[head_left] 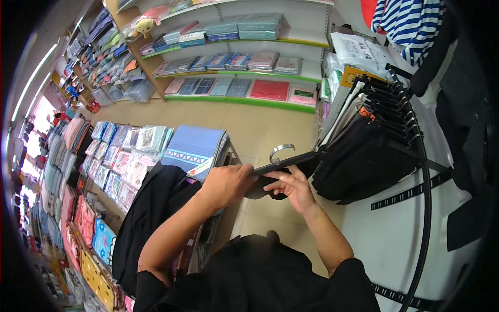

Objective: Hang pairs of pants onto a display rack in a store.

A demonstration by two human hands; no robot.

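Observation:
A black clothes hanger [290,161] with a curved metal hook is held up in front of me, its hook pointing up. My left hand [230,185] is closed on the hanger's left end, where dark cloth hangs below. Under the hanger's middle is my right hand [291,188], palm up, fingers partly bent and touching the hanger or its cloth; how firmly it grips cannot be told. Dark garments [152,202] lie beside my left forearm, partly hidden by it.
Several black trousers [362,156] hang on a curved black rail [428,199] at right. At left, packaged textiles [124,156] and a folded blue textile [195,146] cover a display. Shelves with a green edge [241,102] stand ahead, across a tiled floor [249,136].

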